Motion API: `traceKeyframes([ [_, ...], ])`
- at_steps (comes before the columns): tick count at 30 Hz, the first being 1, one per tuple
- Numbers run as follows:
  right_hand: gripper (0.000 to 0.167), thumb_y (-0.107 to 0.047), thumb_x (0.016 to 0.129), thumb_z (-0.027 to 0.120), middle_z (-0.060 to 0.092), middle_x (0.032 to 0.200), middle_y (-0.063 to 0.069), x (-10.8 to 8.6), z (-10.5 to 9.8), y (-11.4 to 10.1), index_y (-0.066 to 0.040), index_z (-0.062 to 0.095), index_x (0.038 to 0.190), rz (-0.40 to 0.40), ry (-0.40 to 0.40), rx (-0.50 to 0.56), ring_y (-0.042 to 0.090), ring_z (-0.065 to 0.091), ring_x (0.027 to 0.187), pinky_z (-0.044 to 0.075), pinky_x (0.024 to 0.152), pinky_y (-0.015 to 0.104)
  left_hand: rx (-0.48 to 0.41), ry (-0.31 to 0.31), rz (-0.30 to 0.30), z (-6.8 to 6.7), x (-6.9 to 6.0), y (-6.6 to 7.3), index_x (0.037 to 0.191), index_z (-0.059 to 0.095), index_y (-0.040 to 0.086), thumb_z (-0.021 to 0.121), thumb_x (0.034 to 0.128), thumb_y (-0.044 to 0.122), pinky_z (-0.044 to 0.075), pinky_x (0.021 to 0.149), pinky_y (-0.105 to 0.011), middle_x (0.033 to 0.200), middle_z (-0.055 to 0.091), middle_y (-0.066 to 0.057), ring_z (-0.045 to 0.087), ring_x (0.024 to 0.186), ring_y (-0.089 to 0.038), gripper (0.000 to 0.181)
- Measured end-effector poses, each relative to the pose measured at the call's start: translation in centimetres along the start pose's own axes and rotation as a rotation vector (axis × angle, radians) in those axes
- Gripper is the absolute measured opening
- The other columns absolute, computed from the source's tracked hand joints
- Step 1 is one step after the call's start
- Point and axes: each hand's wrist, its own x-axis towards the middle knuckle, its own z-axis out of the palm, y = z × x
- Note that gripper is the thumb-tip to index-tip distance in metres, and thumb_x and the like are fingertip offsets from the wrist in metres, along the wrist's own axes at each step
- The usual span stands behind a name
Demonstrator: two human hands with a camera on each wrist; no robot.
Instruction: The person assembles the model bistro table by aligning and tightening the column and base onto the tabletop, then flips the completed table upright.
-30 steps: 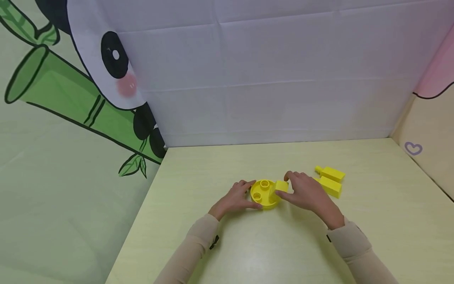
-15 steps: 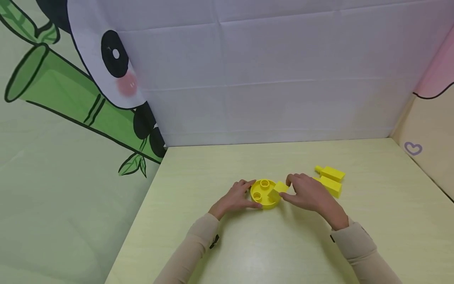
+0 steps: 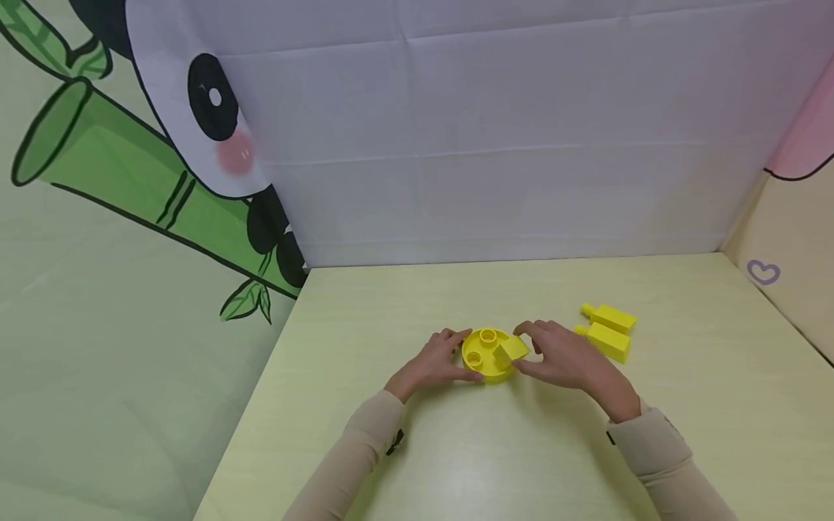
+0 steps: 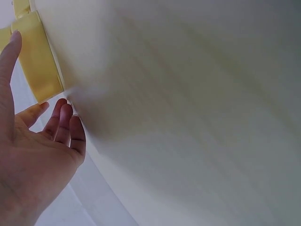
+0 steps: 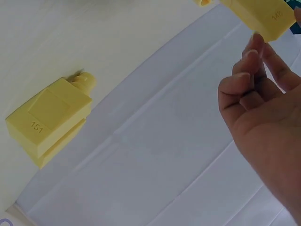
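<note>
A round yellow base [image 3: 470, 359] with ring-shaped sockets lies on the table. My left hand [image 3: 435, 367] holds its left side, thumb at the near edge and fingers at the far edge; the left wrist view shows the thumb against the yellow wall of the base [image 4: 40, 59] and the hand [image 4: 40, 160] below. A yellow block [image 3: 511, 349] leans to the right over the base's right side. My right hand [image 3: 567, 357] has thumb and index finger about its upper end. In the right wrist view, fingertips of the hand [image 5: 268, 103] touch the numbered block [image 5: 263, 16].
Two more yellow blocks, a farther one [image 3: 614, 318] and a nearer one [image 3: 609, 342], lie side by side right of my right hand, knobs pointing left. A pale cloth wall [image 3: 495, 181] stands along the table's far edge, with printed panels at both sides.
The block in the base has gone from nearly upright to leaning right. My right hand shifted slightly right, then its index finger moved left above the block. My left hand stays put.
</note>
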Motion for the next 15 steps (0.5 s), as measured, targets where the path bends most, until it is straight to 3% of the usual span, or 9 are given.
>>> traceKeyframes([
  [8,0.045,-0.036,0.092,0.079,0.061,0.086,0.003,-0.1,0.7,-0.1,-0.003,0.066,0.119,-0.009,0.051,-0.019,0.015,0.052,0.071,0.048,0.061,0.033,0.006,-0.003,-0.005,0.0,0.1,0.1,0.161,0.04,0.015,0.083,0.0835,0.055,0.044,0.107,-0.048,0.143,0.049,-0.014,0.046,0.127,-0.028,0.097],
  [15,0.04,-0.037,0.091,0.08,0.069,0.099,0.012,-0.1,1.1,-0.3,-0.005,0.067,0.111,-0.015,0.106,-0.078,0.022,0.061,0.078,0.054,0.066,0.039,-0.001,0.001,-0.006,0.0,-0.1,0.3,0.161,0.039,0.015,0.082,0.0843,0.054,0.043,0.108,-0.049,0.146,0.048,-0.014,0.045,0.128,-0.029,0.096],
])
